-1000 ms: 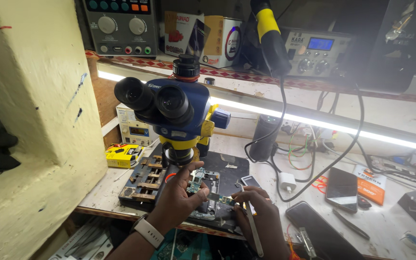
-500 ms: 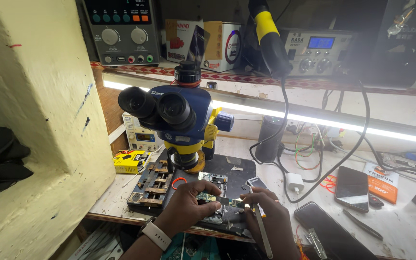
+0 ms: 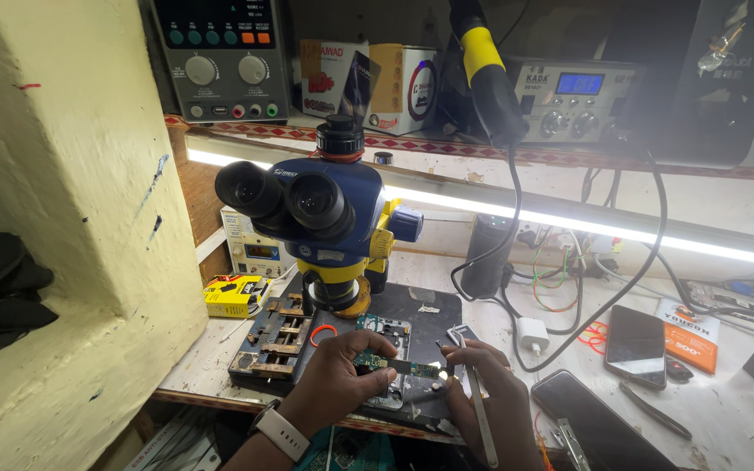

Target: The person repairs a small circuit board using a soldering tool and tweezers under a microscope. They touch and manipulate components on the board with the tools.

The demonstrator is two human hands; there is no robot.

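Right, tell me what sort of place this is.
Most likely a phone or electronics repair bench. A blue and yellow stereo microscope stands over the work mat, bench instruments with dials sit on the shelf, and the left hand and right hand hold a small green circuit board.

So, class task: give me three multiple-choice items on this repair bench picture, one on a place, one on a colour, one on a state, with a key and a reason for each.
1. Where is the microscope?
A. behind the hands, over the dark mat
B. on the top shelf
C. on the floor

2. What colour is the small box left of the holder jig?
A. red
B. yellow
C. white

3. What is the left hand doing?
A. resting flat and empty
B. pinching a small green circuit board
C. turning a knob

Key:
1 A, it stands on the bench above the dark mat.
2 B, its top is yellow with black marks.
3 B, its fingers close on the board, while the right hand holds tweezers beside it.
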